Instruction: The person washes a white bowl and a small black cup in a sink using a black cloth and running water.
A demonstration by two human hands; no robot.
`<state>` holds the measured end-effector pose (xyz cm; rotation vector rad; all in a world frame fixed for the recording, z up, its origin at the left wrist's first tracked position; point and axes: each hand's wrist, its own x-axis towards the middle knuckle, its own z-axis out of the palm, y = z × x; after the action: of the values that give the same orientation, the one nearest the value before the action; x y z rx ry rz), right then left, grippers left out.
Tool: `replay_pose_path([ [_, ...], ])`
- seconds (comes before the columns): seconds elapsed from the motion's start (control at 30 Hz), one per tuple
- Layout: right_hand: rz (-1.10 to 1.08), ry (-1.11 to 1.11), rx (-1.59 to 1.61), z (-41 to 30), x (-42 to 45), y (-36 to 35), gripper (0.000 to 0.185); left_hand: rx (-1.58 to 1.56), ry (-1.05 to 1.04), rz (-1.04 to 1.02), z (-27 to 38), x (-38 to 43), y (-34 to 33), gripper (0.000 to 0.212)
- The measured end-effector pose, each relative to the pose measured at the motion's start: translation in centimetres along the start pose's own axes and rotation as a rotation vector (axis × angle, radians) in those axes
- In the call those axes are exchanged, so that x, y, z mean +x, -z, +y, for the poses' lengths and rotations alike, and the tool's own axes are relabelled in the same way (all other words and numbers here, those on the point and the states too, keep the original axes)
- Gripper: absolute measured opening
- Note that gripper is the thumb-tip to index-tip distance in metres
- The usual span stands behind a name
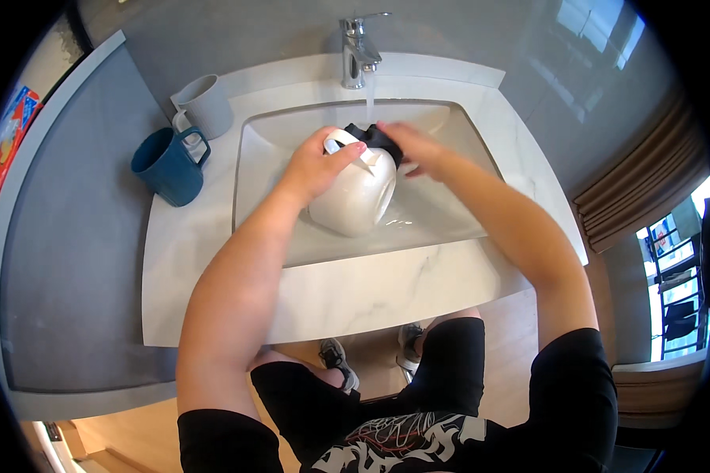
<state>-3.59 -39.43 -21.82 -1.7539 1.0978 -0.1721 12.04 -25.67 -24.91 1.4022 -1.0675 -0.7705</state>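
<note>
A white jug (350, 198) with a glossy body is tilted in the basin of the sink (449, 219). My left hand (315, 162) grips its white handle (344, 138), the thumb lying across it. At the far end of the jug, under the faucet's stream (370, 97), is a crumpled black piece (384, 142) that looks like cloth. My right hand (417, 151), blurred by motion, has its fingers on this black piece. Whether the black piece lies on the jug or partly inside it is hidden.
Behind the basin stands a chrome faucet (355, 53), running. A blue mug (174, 168) and a grey ribbed cup (207, 106) with a white handled item (183, 124) stand left on the marbled counter (384, 290). A grey panel (77, 236) bounds the left side; a brown curtain (645, 171) hangs right.
</note>
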Motion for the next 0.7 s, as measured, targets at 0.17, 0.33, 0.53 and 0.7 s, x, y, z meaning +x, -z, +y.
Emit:
replay_pose_path([
  [0.17, -0.133, 0.094, 0.135, 3.8, 2.7, 0.8, 0.051, 0.051, -0.035, 0.009, -0.6, -0.1, -0.4, 0.078],
  [0.33, -0.021, 0.014, -0.513, 5.9, 5.4, 3.1, 0.042, 0.159, 0.096, -0.144, -1.0, -0.3, 0.8, 0.081],
  [0.53, 0.093, 0.348, -0.787, 7.5, 5.4, 1.3, 0.046, -0.29, 0.514, -0.136, -0.8, 0.2, 0.9, 0.094],
  [0.7, -0.067, 0.324, -1.001, 7.9, 5.6, 1.6, 0.054, -0.17, 0.596, -0.104, 2.0, -0.3, 0.2, 0.086],
])
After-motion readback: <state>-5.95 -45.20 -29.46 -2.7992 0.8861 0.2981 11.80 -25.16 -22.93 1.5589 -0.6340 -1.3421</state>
